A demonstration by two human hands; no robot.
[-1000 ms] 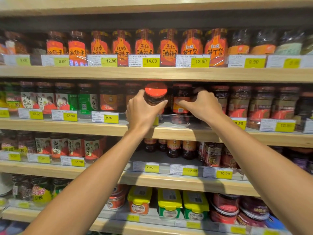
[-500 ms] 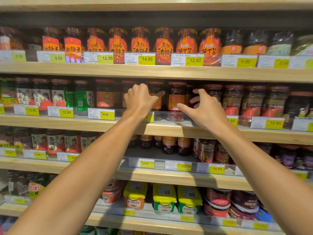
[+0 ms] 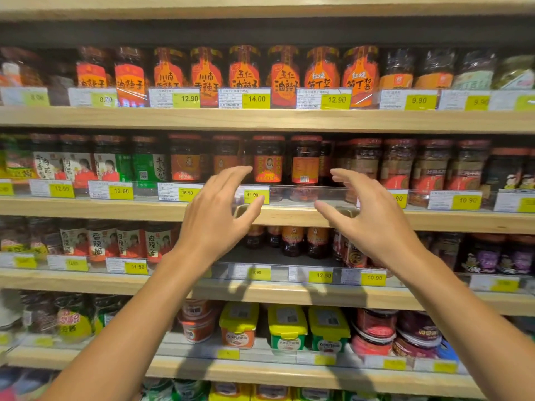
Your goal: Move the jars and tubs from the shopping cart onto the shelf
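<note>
Neither hand has a grip on anything: the left hand and the right hand are both raised before the shelf with fingers spread and only loosely bent, palms turned toward each other and an open gap between them. In that gap, behind the clear plastic rail, stand two dark jars with red lids, one jar with an orange label bearing a portrait and a second jar just beside it on its right, both upright on the second shelf from the top and apart from the fingers. A yellow price tag reading 11.90 shows just past the left fingertips. More red-lidded jars fill the same row to either side. The shelf above carries orange-labelled jars, the one below holds smaller dark jars, and lower still sit yellow-lidded tubs.
</note>
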